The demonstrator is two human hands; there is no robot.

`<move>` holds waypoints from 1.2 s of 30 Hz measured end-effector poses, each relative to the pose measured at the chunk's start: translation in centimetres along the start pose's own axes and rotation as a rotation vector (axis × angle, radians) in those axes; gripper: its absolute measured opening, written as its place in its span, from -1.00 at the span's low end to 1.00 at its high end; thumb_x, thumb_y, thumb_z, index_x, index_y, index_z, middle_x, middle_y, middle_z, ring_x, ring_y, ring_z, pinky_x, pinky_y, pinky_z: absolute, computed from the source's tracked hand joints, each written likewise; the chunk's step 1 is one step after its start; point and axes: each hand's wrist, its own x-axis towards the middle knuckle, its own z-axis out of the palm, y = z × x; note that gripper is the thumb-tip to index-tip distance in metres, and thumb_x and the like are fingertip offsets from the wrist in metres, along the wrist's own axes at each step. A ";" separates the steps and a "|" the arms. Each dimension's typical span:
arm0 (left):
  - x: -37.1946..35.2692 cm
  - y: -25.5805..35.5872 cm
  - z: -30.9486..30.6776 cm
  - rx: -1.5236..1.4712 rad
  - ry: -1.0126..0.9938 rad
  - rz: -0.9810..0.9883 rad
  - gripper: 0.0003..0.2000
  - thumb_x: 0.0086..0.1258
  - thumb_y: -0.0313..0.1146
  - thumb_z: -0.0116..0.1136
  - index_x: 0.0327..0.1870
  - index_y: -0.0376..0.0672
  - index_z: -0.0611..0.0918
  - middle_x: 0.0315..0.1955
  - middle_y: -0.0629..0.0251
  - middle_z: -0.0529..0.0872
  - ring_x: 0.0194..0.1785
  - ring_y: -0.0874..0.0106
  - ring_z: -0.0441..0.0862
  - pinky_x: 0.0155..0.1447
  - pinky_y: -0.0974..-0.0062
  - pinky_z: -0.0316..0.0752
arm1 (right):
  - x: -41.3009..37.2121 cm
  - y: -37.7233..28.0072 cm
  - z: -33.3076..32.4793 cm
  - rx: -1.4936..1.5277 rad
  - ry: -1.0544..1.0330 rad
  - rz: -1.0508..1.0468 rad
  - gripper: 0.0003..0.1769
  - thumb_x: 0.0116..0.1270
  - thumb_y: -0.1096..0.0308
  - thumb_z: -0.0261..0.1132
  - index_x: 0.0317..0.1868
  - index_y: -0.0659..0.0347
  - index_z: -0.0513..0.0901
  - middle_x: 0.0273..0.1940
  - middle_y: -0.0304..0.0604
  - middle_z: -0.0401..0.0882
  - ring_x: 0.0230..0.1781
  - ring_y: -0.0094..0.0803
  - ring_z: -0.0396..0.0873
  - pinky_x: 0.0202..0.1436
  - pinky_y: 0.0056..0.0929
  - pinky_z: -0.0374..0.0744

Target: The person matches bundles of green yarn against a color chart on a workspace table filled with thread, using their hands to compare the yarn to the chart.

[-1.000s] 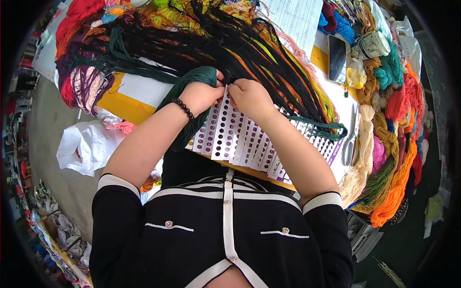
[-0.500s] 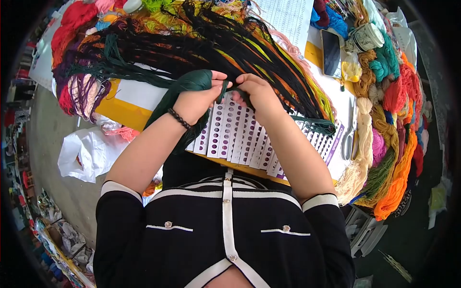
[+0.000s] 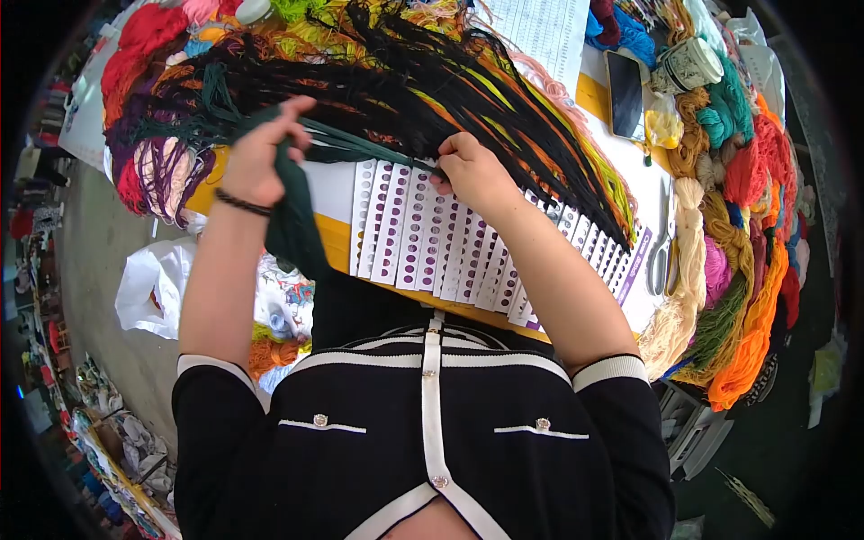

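Observation:
Dark green yarn (image 3: pixel 301 211) hangs over my left hand (image 3: pixel 265 157) at the left of the table and drops past the table's front edge. The fingers of this hand are partly spread, with the yarn running between thumb and fingers. My right hand (image 3: pixel 470 171) is closed in a pinch on the end of a taut green strand that stretches between both hands. Behind them lies a long bundle of black, orange and yellow yarn (image 3: pixel 360 85). Beneath the strand are cards with rows of purple dots (image 3: pixel 423 234).
Scissors (image 3: pixel 661 252), a phone (image 3: pixel 623 94) and a patterned cup (image 3: pixel 688 67) lie at the right. Colourful skeins, among them an orange one (image 3: pixel 747 346), line the right edge. A printed sheet (image 3: pixel 535 40) is at the back. A white bag (image 3: pixel 153 288) sits lower left.
My left hand has moved left and away from my right hand, drawing the green strand out between them. The green yarn at the far right end of the black bundle is gone from there.

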 end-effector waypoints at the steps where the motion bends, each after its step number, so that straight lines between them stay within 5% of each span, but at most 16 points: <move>1: -0.1 1.6 -1.8 -0.106 -0.005 0.027 -0.69 0.41 -0.40 0.02 0.15 -0.23 0.49 -0.21 0.36 0.58 -0.36 0.62 0.51 -0.37 0.77 0.35 | -0.2 -0.3 -0.1 0.001 0.000 0.000 -0.77 0.34 0.39 0.02 -0.06 0.32 0.42 -0.38 -0.18 0.57 -0.32 -0.44 0.63 -0.25 -0.50 0.56; 3: -0.5 4.6 -6.6 -0.359 -0.111 0.162 -0.64 0.39 -0.44 0.04 0.20 -0.25 0.42 -0.01 0.26 0.56 -0.28 0.58 0.56 -0.30 0.79 0.44 | -0.7 -1.1 -0.3 -0.165 -0.003 -0.009 -0.75 0.33 0.39 0.02 -0.05 0.34 0.41 -0.38 -0.15 0.59 -0.34 -0.45 0.62 -0.22 -0.48 0.57; 5: -1.5 6.8 -6.9 -0.597 0.063 0.332 -0.64 0.38 -0.51 0.01 0.21 -0.26 0.42 0.08 0.20 0.54 -0.10 0.47 0.60 -0.14 0.67 0.55 | -0.3 -0.5 -0.1 -0.165 0.011 -0.022 -0.75 0.33 0.39 0.02 -0.05 0.33 0.42 -0.37 -0.14 0.60 -0.34 -0.45 0.61 -0.21 -0.48 0.56; 6: -1.8 7.4 -6.0 -0.455 0.310 0.425 -0.64 0.38 -0.55 -0.01 0.20 -0.30 0.41 0.08 0.16 0.54 0.08 0.36 0.55 0.04 0.53 0.55 | -0.2 -0.2 0.2 -0.165 0.025 -0.031 -0.76 0.33 0.38 0.02 -0.05 0.31 0.43 -0.36 -0.14 0.61 -0.35 -0.45 0.60 -0.21 -0.47 0.55; 9: -3.2 4.3 -7.6 -0.044 0.297 0.207 -0.64 0.40 -0.49 -0.01 0.20 -0.35 0.39 0.05 0.06 0.56 0.07 0.31 0.55 0.09 0.43 0.52 | -1.5 -0.4 1.3 -0.233 0.145 -0.151 -0.79 0.31 0.40 0.05 -0.09 0.29 0.47 -0.36 -0.17 0.61 -0.36 -0.44 0.57 -0.20 -0.49 0.52; 10: -5.0 3.5 -5.5 -0.080 0.153 0.181 -0.62 0.41 -0.46 -0.02 0.21 -0.36 0.37 0.02 0.01 0.58 0.03 0.30 0.57 0.07 0.42 0.51 | -3.0 -1.0 2.0 -0.226 0.213 -0.284 -0.83 0.28 0.41 0.10 -0.15 0.28 0.50 -0.38 -0.19 0.60 -0.34 -0.45 0.56 -0.21 -0.51 0.50; 13: -10.3 -0.3 1.1 -0.270 -0.063 -0.090 -0.52 0.38 -0.45 -0.06 0.32 -0.29 0.25 -0.02 -0.05 0.60 -0.15 0.35 0.64 -0.05 0.48 0.55 | -6.5 -2.8 3.9 0.034 -0.176 -0.380 -0.69 0.29 0.28 0.18 -0.07 0.33 0.54 -0.28 -0.17 0.62 -0.27 -0.48 0.54 -0.14 -0.50 0.48; 15: -12.9 -0.9 3.8 -0.278 -0.308 -0.170 -0.46 0.34 -0.49 -0.07 0.36 -0.31 0.18 -0.16 -0.02 0.67 -0.32 0.40 0.66 -0.18 0.53 0.56 | -8.5 -4.5 5.8 0.326 -0.450 -0.077 -0.55 0.36 0.11 0.10 -0.06 0.41 0.55 -0.23 -0.14 0.61 -0.23 -0.43 0.53 -0.01 -0.46 0.43; 17: -14.2 -1.5 5.3 -0.276 -0.366 -0.166 -0.42 0.32 -0.52 -0.09 0.39 -0.33 0.12 -0.27 0.00 0.70 -0.41 0.43 0.66 -0.25 0.57 0.56 | -9.0 -4.0 7.1 0.411 -0.472 -0.032 -0.47 0.41 0.02 -0.01 -0.08 0.42 0.56 -0.23 -0.11 0.61 -0.22 -0.38 0.52 0.08 -0.40 0.38; 19: -14.7 -2.0 5.5 -0.253 -0.358 -0.140 -0.42 0.31 -0.52 -0.09 0.39 -0.33 0.13 -0.30 0.00 0.70 -0.44 0.44 0.64 -0.28 0.61 0.54 | -9.5 -3.9 7.7 0.861 -0.803 0.030 -0.47 0.42 0.02 -0.06 -0.07 0.37 0.57 -0.22 -0.07 0.60 -0.21 -0.35 0.51 0.11 -0.35 0.35; 24: -16.0 -2.5 6.7 0.131 -0.274 0.023 -0.48 0.27 -0.53 -0.09 0.31 -0.36 0.29 -0.35 0.07 0.70 -0.48 0.49 0.60 -0.41 0.69 0.45 | -11.3 -4.7 7.6 0.864 -0.537 -0.035 -0.81 0.30 0.43 0.19 -0.20 0.43 0.60 -0.43 -0.09 0.61 -0.51 -0.37 0.58 -0.34 -0.49 0.54; 36: -16.9 -3.0 6.6 0.164 -0.298 0.059 -0.52 0.24 -0.53 -0.02 0.24 -0.39 0.39 -0.30 0.21 0.67 -0.46 0.53 0.58 -0.36 0.66 0.48 | -13.3 -5.0 6.9 0.677 -0.366 -0.228 -0.86 0.26 0.51 0.23 -0.24 0.43 0.64 -0.42 -0.09 0.63 -0.46 -0.43 0.60 -0.30 -0.52 0.57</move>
